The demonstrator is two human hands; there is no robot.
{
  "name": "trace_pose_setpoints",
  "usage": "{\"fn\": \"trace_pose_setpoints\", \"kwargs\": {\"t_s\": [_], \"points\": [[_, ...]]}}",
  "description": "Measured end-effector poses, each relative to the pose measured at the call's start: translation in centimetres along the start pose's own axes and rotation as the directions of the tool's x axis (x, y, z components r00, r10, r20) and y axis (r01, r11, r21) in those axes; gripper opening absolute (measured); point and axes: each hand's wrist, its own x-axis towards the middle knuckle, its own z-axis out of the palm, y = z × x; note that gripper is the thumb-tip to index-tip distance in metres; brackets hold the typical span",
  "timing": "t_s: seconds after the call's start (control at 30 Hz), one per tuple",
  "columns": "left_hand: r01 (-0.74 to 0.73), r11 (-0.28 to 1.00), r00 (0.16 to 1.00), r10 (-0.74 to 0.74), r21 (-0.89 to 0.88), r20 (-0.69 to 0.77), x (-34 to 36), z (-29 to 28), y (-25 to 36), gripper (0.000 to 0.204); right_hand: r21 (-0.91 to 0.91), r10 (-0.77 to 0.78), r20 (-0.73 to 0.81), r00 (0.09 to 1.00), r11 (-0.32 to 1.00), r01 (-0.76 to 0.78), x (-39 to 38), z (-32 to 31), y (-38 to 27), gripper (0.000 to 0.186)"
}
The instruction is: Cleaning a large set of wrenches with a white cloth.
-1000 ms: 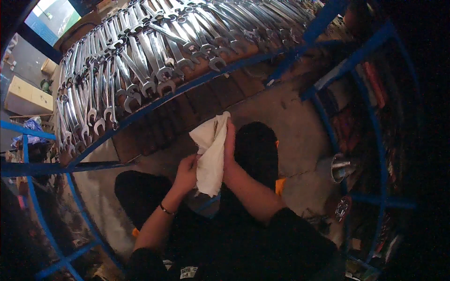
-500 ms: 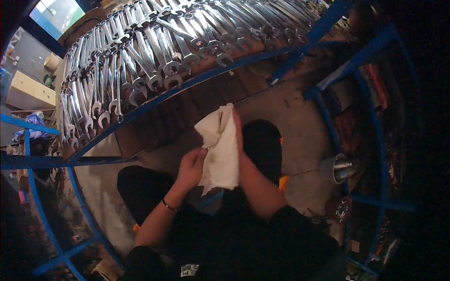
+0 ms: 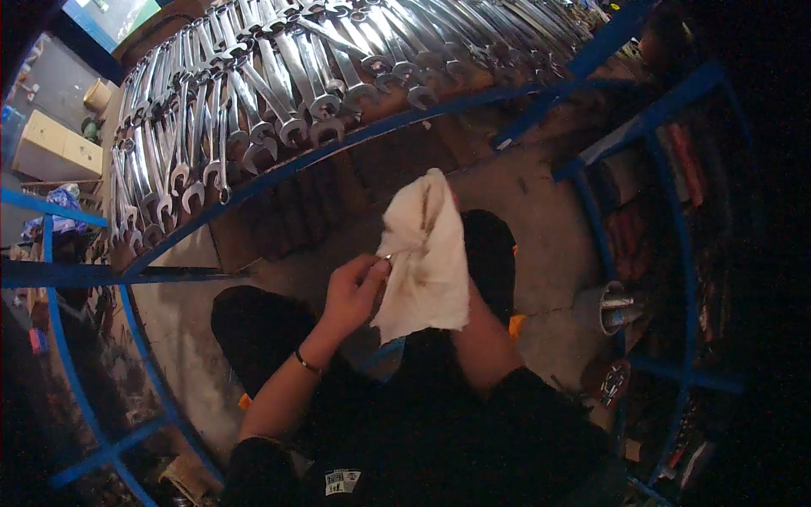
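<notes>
A white cloth (image 3: 427, 270) with dark smudges hangs over my right hand (image 3: 457, 196), which holds it up from behind. Most of that hand's fingers are hidden by the cloth. At the cloth's left edge, my left hand (image 3: 353, 290) is closed in a pinch. A small bright metal tip shows at its thumb, touching the cloth; the rest of this piece is covered, so its kind cannot be made out. Both hands are above my lap, in front of the bench where many shiny open-ended wrenches (image 3: 274, 84) lie in overlapping rows.
A blue metal frame edge (image 3: 338, 160) runs along the bench front. Blue racks (image 3: 688, 245) with dark items stand on the right, near a grey bucket (image 3: 615, 308) holding metal pieces. More blue bars (image 3: 80, 397) rise at the left. A cream box (image 3: 59, 145) sits far left.
The cloth and my right hand have moved a little right and up, and the cloth is spread wider toward me. My left hand has followed to the right, still pinching. The view has shifted slightly.
</notes>
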Motion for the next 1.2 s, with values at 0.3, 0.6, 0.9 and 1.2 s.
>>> {"fn": "trace_pose_setpoints", "kwargs": {"t_s": [0.3, 0.6, 0.9, 1.2], "points": [[-0.195, 0.978, 0.898, 0.208, 0.075, -0.386, 0.9, -2.4, 2.4, 0.011, -0.496, -0.001, -0.046, 0.999, 0.868, -0.022, -2.2, 1.8, 1.2, 0.059], [-0.345, 0.922, 0.892, 0.381, 0.176, -0.243, 1.3, -4.5, 1.0, 0.018, -0.653, 0.309, 0.257, 0.916, 0.754, -0.072, -3.0, 2.2, 3.5, 0.052], [-0.369, 0.912, 0.891, 0.402, 0.181, -0.212, 1.0, -4.7, 1.9, 0.028, -0.597, 0.367, 0.217, 0.905, 0.783, -0.175, -2.5, 2.0, 3.0, 0.046], [-0.482, 0.826, 0.820, 0.543, 0.293, -0.182, 1.0, -4.4, 2.1, 0.020, -0.682, 0.468, 0.275, 0.840, 0.711, -0.173, -3.6, 2.3, 0.4, 0.050]]}}
